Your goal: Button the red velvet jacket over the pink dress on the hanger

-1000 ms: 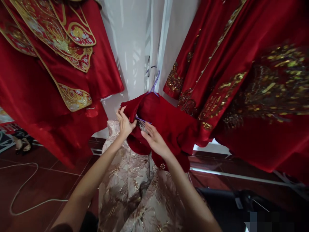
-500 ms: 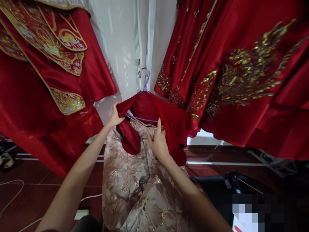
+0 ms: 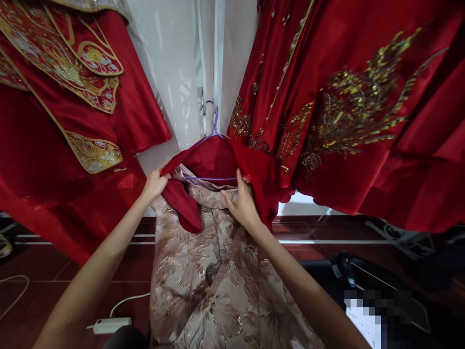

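A red jacket (image 3: 267,169) hangs on a purple wire hanger (image 3: 216,127), draped over a pale pink brocade dress (image 3: 214,252) with metallic leaf patterns. My left hand (image 3: 155,185) pinches the jacket's left front edge and holds it out to the side. On the other side my right hand (image 3: 244,201) has its fingers at the jacket's right front edge, gripping the red cloth, with the thumb over the dress top. Between the two hands the jacket front gapes, showing its red lining, the hanger's lower bar and the dress's upper edge.
Red embroidered garments hang at the left (image 3: 90,97) and a red sequined garment (image 3: 348,111) at the right. A white power strip (image 3: 112,325) with a cord lies on the dark tiled floor. At lower right stands a black case-like object (image 3: 323,271).
My left hand has drawn the jacket's left edge further outward, so the front gapes wider and more of the dress top shows. The right hand keeps its hold. The view has shifted slightly.
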`<state>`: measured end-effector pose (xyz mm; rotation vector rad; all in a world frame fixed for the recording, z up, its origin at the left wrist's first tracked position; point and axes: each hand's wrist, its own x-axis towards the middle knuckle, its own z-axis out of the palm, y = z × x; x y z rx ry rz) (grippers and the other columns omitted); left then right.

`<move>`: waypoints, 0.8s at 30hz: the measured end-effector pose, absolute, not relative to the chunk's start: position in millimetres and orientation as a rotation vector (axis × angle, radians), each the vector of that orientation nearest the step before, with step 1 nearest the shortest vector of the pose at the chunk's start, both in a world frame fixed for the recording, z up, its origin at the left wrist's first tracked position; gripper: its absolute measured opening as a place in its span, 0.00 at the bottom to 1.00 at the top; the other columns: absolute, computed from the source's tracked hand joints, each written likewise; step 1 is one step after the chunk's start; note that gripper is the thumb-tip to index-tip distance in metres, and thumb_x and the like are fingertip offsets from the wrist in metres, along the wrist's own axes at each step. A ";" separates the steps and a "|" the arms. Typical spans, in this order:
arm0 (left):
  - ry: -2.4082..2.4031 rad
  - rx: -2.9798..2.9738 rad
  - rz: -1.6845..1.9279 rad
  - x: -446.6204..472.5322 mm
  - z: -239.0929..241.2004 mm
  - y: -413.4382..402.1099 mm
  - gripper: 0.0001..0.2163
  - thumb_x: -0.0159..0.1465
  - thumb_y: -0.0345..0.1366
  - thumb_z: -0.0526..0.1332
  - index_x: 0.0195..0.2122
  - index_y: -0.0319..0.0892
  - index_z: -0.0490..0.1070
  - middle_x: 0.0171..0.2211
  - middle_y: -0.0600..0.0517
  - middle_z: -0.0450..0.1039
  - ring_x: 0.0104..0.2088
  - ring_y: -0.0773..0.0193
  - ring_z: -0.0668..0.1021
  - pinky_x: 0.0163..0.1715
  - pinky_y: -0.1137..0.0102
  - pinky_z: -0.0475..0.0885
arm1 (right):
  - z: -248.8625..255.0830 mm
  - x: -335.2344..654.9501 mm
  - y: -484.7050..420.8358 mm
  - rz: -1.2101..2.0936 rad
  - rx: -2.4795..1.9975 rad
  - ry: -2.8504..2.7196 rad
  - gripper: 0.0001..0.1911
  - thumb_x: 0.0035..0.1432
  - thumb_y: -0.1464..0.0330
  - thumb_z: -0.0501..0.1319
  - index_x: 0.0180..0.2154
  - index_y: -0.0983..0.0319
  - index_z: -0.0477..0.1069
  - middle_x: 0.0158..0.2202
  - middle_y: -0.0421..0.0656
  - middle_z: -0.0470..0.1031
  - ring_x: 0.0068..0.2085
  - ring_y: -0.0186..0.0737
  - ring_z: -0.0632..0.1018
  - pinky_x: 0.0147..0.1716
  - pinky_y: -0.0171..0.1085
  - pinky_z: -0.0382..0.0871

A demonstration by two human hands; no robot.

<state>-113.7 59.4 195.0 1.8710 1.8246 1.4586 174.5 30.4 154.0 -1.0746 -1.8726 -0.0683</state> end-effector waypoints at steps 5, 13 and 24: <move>2.052 1.819 1.501 -112.9 202.4 60.3 0.21 0.53 0.28 0.53 0.48 0.43 0.71 0.44 0.49 0.75 0.44 0.56 0.76 0.44 0.68 0.68 | 162.1 184.9 55.1 -0.078 -1.176 -1.793 0.37 0.61 0.52 0.45 0.61 0.72 0.49 0.60 0.59 0.56 0.61 0.51 0.57 0.58 0.51 0.53; 2.214 1.934 1.416 -125.9 228.6 52.9 0.13 0.52 0.33 0.56 0.37 0.42 0.75 0.30 0.49 0.76 0.33 0.54 0.77 0.29 0.71 0.66 | 186.3 250.2 81.0 -0.163 -1.396 -1.679 0.37 0.59 0.46 0.42 0.55 0.69 0.60 0.56 0.58 0.63 0.59 0.53 0.61 0.58 0.51 0.50; 1.795 1.545 1.344 -129.8 253.6 49.9 0.03 0.45 0.31 0.56 0.22 0.39 0.66 0.14 0.55 0.64 0.15 0.66 0.68 0.14 0.74 0.62 | 251.1 281.8 105.7 -0.153 -1.341 -1.784 0.35 0.55 0.43 0.46 0.41 0.68 0.70 0.48 0.58 0.69 0.52 0.56 0.69 0.51 0.51 0.60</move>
